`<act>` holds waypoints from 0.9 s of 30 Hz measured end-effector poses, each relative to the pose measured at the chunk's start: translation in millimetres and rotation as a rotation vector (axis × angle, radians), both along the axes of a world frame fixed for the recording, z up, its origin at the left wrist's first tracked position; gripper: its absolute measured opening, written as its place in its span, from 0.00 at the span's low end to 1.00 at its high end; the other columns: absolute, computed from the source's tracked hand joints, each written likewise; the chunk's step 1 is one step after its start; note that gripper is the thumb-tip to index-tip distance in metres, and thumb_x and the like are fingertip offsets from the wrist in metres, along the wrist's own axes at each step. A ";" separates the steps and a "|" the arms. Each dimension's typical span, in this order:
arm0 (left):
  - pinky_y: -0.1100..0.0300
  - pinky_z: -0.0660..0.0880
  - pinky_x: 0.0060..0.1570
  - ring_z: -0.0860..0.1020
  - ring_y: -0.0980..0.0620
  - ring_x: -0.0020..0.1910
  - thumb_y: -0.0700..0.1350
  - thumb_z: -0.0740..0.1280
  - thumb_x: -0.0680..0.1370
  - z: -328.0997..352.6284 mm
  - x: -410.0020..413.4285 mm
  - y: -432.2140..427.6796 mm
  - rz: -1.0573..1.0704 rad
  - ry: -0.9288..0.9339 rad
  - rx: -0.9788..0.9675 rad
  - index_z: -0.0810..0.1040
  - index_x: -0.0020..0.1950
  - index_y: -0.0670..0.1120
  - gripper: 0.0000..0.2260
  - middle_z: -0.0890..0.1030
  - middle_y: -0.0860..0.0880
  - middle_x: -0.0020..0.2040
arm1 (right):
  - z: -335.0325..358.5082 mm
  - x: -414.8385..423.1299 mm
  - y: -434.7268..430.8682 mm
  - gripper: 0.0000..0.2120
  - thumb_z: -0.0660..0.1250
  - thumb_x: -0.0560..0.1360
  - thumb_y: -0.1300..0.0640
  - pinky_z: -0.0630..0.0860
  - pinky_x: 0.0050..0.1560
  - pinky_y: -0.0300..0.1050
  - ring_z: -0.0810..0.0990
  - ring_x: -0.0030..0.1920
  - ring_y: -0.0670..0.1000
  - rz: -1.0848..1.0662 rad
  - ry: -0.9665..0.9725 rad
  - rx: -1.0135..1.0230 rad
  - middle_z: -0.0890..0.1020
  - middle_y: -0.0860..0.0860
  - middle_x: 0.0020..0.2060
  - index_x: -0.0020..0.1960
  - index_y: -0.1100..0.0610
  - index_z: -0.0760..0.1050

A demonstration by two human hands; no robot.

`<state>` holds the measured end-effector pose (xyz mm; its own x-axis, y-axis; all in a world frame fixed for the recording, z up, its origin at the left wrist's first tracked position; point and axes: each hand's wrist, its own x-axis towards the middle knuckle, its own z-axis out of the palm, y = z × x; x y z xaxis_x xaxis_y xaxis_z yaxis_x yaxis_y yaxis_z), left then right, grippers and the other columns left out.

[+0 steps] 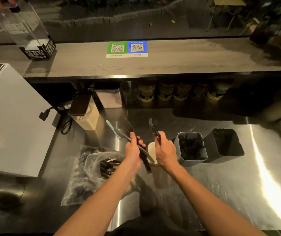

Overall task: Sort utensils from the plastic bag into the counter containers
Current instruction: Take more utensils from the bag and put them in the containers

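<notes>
My left hand (133,149) grips a bundle of black plastic utensils (144,159), their heads fanned up and away from me above the steel counter. My right hand (164,150) pinches a single black fork (153,127) that points upward. Below my left forearm lies the clear plastic bag (87,169) with more black utensils (108,166) inside. To the right stand two square containers: a grey one (191,161) holding several black utensils and a dark one (224,156) whose contents I cannot make out.
A small white cup (152,150) stands between my hands. A white appliance (12,120) fills the left side, with a cable and a box behind the bag. A raised wooden shelf (170,60) with QR codes runs across the back; jars sit beneath it.
</notes>
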<state>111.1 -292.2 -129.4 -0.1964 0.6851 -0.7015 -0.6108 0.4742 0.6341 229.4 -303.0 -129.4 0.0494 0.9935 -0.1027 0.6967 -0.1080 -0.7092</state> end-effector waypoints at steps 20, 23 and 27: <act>0.64 0.66 0.27 0.67 0.57 0.26 0.49 0.66 0.82 8.0 146.5 26.8 -0.239 0.113 0.157 0.72 0.47 0.45 0.10 0.71 0.52 0.31 | -12.6 180.0 12.9 0.11 0.62 0.81 0.46 0.80 0.47 0.51 0.82 0.45 0.48 -0.012 0.133 0.029 0.82 0.48 0.44 0.52 0.53 0.77; 0.63 0.69 0.30 0.69 0.56 0.27 0.50 0.65 0.83 6.9 156.2 29.0 -0.254 0.124 0.195 0.73 0.49 0.44 0.10 0.71 0.52 0.31 | -22.4 189.0 6.9 0.10 0.67 0.80 0.48 0.78 0.46 0.43 0.82 0.47 0.48 0.164 -0.012 0.113 0.81 0.46 0.48 0.58 0.52 0.77; 0.61 0.72 0.35 0.71 0.54 0.30 0.50 0.64 0.83 7.1 164.1 29.0 -0.288 0.171 0.222 0.76 0.52 0.43 0.10 0.72 0.51 0.31 | -19.0 196.1 10.3 0.16 0.71 0.76 0.46 0.73 0.47 0.41 0.79 0.50 0.47 0.292 -0.104 0.042 0.77 0.45 0.52 0.60 0.50 0.73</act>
